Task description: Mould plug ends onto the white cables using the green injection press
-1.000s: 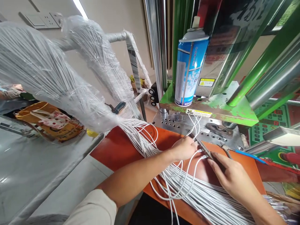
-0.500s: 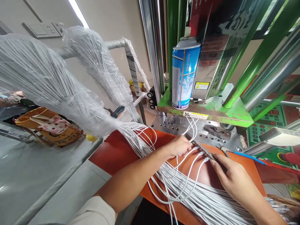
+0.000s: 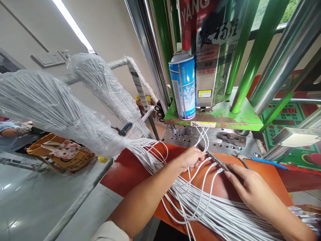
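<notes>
- Left hand (image 3: 192, 159) curled nearly shut, fingers closed over a few thin white cables (image 3: 194, 201), right at the edge of the desk's far end
- Right hand (image 3: 250, 189) fairly open, fingers stretched forward and low over the desk, tips just beside a slim steel tool (image 3: 217, 161); any real grip on that tool impossible to tell from here
- Three white cable ends with small metal tips (image 3: 220, 170) fanned out between both hands, pointing at that steel tool
- Long white cable mass lying across the glossy orange-red desk (image 3: 220, 184), looping up toward a perforated steel die plate (image 3: 210, 139) beneath a green-painted press (image 3: 213, 117)
- Blue-and-white aerosol can (image 3: 182, 85) upright on the press's chipped green base
- Blue-handled pliers (image 3: 265, 162) on the desk, just past the right hand
- Two huge plastic-wrapped white cable bundles (image 3: 50, 103) hanging from a wrapped steel rail (image 3: 130, 65) to the left
- Another person's forearm (image 3: 17, 129) far left, well apart, near a yellow patterned bag (image 3: 60, 150)
</notes>
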A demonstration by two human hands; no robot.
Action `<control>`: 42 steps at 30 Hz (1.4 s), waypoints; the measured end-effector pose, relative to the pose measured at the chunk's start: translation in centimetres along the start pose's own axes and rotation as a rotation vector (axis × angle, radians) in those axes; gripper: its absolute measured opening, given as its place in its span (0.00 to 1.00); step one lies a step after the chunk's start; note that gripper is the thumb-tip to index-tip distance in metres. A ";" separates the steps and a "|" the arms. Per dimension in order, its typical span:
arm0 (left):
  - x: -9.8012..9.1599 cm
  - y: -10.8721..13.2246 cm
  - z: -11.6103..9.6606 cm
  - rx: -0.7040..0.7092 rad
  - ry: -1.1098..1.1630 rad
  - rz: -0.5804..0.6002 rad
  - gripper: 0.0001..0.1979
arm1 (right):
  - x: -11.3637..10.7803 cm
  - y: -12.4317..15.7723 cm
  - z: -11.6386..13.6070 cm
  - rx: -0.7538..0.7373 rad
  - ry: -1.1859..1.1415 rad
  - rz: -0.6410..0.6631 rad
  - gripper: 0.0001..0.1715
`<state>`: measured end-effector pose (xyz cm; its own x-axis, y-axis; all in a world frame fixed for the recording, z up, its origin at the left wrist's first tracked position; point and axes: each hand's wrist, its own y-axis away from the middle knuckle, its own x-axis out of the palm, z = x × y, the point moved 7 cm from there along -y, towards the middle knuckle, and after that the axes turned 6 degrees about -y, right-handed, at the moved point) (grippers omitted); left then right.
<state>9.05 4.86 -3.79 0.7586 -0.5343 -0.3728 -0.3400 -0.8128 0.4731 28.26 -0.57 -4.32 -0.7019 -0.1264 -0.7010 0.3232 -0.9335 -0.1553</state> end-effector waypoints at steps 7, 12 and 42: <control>-0.2 0.6 -0.7 0.113 -0.324 -0.247 0.17 | -0.6 0.2 1.2 -0.085 -0.084 0.118 0.23; 0.4 2.3 -1.6 0.176 -0.732 -0.350 0.18 | -0.6 0.3 1.1 -0.080 -0.049 0.064 0.22; 4.3 7.2 -3.9 0.526 -1.019 -0.382 0.11 | 0.1 0.2 2.4 -0.066 0.226 -0.081 0.17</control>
<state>12.09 -2.36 1.11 0.1539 0.0163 -0.9880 -0.5539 -0.8265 -0.0999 26.74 -1.59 -2.74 -0.5701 0.0331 -0.8209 0.3179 -0.9125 -0.2576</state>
